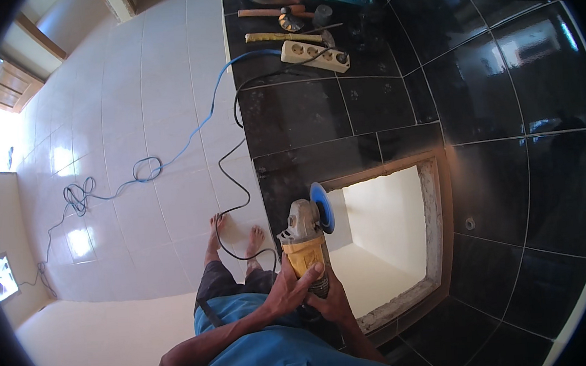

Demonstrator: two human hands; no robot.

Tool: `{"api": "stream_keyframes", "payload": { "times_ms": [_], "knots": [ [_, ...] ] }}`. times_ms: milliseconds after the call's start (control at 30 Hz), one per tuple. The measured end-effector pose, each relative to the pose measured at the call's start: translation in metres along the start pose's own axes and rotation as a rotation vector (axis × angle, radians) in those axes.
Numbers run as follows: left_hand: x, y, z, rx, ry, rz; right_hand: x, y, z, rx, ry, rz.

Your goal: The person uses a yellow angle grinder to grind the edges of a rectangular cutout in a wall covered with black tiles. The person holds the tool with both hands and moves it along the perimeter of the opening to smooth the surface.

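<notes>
- Grinder (304, 240): six o'clock, by the cutout (433, 221); left hand (288, 289) and right hand (333, 301) clamp it.
- Counter (295, 115): black tile, twelve o'clock, with power strip (315, 55) and hammer (276, 38).
- Cutout: rough-edged, four o'clock.
- Wall (489, 169): glossy black tile, three o'clock.
- Floor (124, 106): pale tile, ten o'clock, crossed by blue cord (214, 103).

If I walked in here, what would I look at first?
Probably the yellow grinder with its bright blue disc, held in the left hand and right hand beside the big rectangular opening in the black tiled counter. Next, maybe the blue cable, curling across the shiny pale floor on the left.
</notes>
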State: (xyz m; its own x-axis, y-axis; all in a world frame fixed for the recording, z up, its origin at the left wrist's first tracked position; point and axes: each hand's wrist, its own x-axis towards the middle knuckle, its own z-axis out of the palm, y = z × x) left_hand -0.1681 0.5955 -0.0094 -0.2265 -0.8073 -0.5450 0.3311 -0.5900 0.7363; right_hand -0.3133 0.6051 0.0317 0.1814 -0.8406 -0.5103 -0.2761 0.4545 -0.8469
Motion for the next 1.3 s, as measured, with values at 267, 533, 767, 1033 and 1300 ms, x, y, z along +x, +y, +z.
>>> {"api": "stream_keyframes", "payload": {
  "times_ms": [267,533,767,1033,1300],
  "knots": [
    [0.003,-0.002,-0.001,-0.027,-0.001,-0.01,0.001,0.002,-0.004,-0.061,-0.043,0.069],
    [0.004,-0.006,-0.001,-0.011,0.009,0.007,0.002,-0.005,-0.001,-0.051,-0.018,0.028],
    [0.006,-0.002,-0.002,-0.004,0.017,-0.016,0.003,-0.007,-0.001,-0.035,-0.018,0.035],
    [0.005,-0.002,-0.001,-0.028,0.015,0.012,0.002,-0.004,-0.001,-0.073,-0.004,0.047],
    [0.004,0.003,-0.001,-0.031,0.018,-0.027,0.003,-0.008,-0.003,-0.087,-0.038,0.067]
  ]
}}
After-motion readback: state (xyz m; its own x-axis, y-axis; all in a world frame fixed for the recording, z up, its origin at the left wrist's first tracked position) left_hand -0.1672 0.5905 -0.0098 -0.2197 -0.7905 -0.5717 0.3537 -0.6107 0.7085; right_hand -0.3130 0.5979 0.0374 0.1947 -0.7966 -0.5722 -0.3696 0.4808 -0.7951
